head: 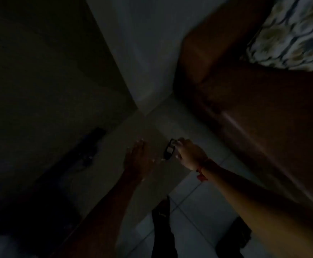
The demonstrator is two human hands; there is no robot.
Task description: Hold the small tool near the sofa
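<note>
- Nearest the camera: two bare forearms stretching away from the near edge, a dark-clad leg showing between them over pale floor tiles.
- Right hand, red thread at the wrist, curling fingers and thumb round a small dark object, pinching it by its far-right end.
- Small dark object hanging just above a light flat surface, just right of the left hand; too dim and blurred for telling what it is; a paler patch showing on its face.
- Left hand lying spread, fingers straight and loosely apart, palm down over the same surface, holding nothing; contact impossible to tell.
- Handling, as a judgement: looking light and rigid, small enough for a one-hand pinch; probably smooth, so gripping across the narrow sides near the middle seeming safer than by one end.
- Far right: brown sofa carrying a patterned cushion.
- Left: dark shape lying against the shadowed wall, not identifiable.
</note>
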